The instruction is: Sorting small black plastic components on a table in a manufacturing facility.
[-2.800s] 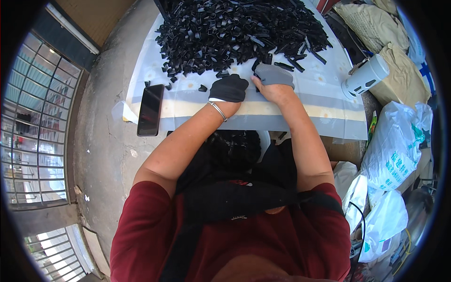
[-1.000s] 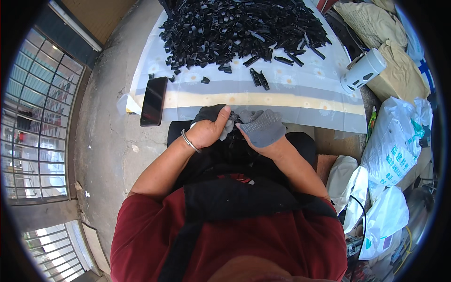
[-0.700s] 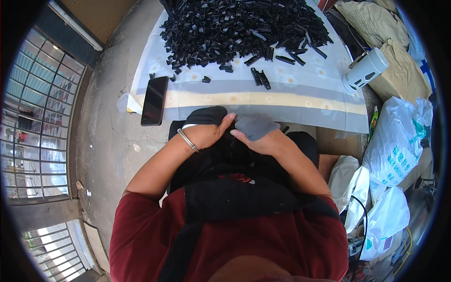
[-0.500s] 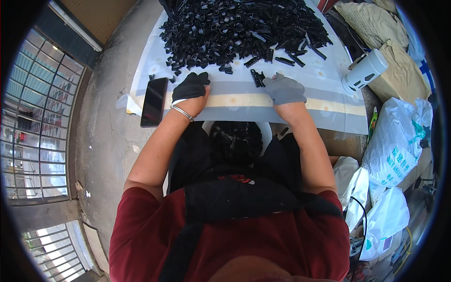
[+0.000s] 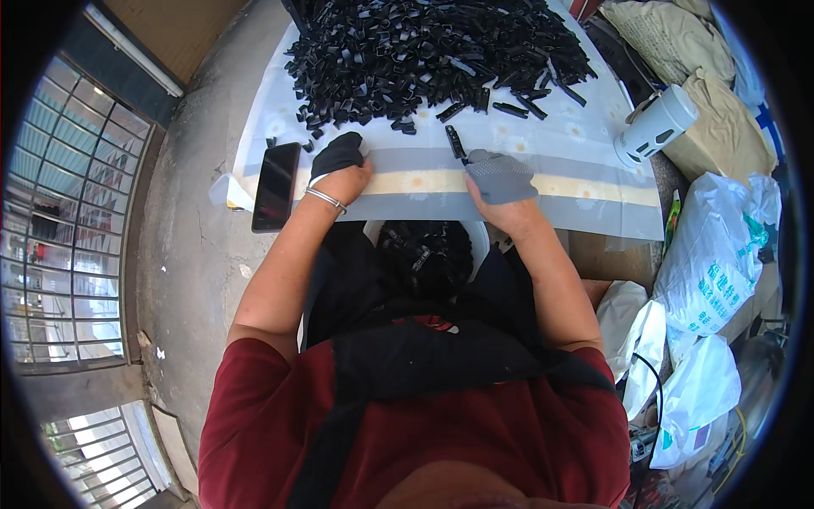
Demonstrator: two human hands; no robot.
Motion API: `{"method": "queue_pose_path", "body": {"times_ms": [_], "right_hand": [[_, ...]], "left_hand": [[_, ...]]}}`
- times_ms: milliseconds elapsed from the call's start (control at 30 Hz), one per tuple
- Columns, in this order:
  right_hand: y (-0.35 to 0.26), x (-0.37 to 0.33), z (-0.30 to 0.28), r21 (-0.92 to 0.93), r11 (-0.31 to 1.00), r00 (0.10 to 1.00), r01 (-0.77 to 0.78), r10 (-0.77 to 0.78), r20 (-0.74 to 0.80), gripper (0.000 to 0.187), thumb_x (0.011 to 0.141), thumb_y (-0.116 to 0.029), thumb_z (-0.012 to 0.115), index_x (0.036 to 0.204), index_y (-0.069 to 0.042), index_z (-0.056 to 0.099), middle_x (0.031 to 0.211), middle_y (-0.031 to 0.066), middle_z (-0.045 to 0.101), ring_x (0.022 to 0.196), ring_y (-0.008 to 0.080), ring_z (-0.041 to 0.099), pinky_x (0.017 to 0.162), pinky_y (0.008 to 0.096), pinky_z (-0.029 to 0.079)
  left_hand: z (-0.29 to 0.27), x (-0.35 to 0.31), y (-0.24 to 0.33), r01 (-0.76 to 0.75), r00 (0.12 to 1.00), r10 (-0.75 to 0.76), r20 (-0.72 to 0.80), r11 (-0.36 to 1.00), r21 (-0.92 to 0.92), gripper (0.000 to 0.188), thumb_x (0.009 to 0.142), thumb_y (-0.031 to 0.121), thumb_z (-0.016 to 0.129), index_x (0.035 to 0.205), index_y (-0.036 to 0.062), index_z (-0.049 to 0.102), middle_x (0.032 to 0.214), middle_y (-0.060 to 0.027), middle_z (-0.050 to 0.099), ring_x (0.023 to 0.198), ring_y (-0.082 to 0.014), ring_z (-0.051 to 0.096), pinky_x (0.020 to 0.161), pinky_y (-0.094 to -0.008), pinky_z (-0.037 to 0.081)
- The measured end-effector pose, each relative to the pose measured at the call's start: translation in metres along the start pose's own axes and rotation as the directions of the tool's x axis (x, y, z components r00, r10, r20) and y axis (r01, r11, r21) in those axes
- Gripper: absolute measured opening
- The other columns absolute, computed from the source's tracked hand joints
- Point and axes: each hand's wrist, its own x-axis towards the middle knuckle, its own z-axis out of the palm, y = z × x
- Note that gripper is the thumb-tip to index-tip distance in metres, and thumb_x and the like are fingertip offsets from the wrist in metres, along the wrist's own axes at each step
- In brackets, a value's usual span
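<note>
In a grey dotted glove, my right hand is closed over the table's front strip. A narrow black plastic piece sticks out from its fingers toward the pile. My left hand, in a black glove that leaves some fingers bare, is curled closed beside the phone; whatever it may hold is hidden. Beyond both hands spreads a big heap of small black plastic pieces, short curved ones on the left and longer strips on the right. Below the table edge, between my legs, a white bucket contains more black pieces.
A dark phone lies at the table's left edge. At the right edge stands a pale blue bottle. Plastic bags and tan sacks crowd the right side. A patterned cloth covers the table.
My right hand has moved slightly left and nearer to me, and the black piece in it now points more upright. My left hand has barely shifted.
</note>
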Motion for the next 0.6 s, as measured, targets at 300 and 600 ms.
{"method": "queue_pose_path", "body": {"times_ms": [300,600], "right_hand": [[-0.053,-0.015,-0.012,0.473,0.872,0.991,0.126,-0.086,-0.104,0.022,0.082,-0.022,0.055,0.096,-0.005,0.057,0.086,0.0128,0.059,0.082,0.0311,0.055,0.072,0.0396,0.044],[-0.057,-0.016,-0.015,0.42,0.904,0.995,0.082,-0.095,0.009,0.025,0.08,-0.026,0.056,0.092,-0.004,0.057,0.085,0.0129,0.058,0.077,0.0317,0.054,0.067,0.0405,0.042]], "left_hand": [[-0.039,-0.042,0.049,0.294,0.743,0.023,0.669,0.887,-0.357,0.038,0.085,0.038,0.048,0.11,0.01,0.057,0.086,-0.0173,0.063,0.084,-0.0231,0.06,0.078,-0.0305,0.044],[-0.041,-0.062,0.064,0.23,0.881,0.145,0.45,0.7,-0.676,0.033,0.089,0.031,0.045,0.101,0.0021,0.057,0.075,-0.0059,0.06,0.06,-0.0115,0.054,0.056,-0.0255,0.044]]}}
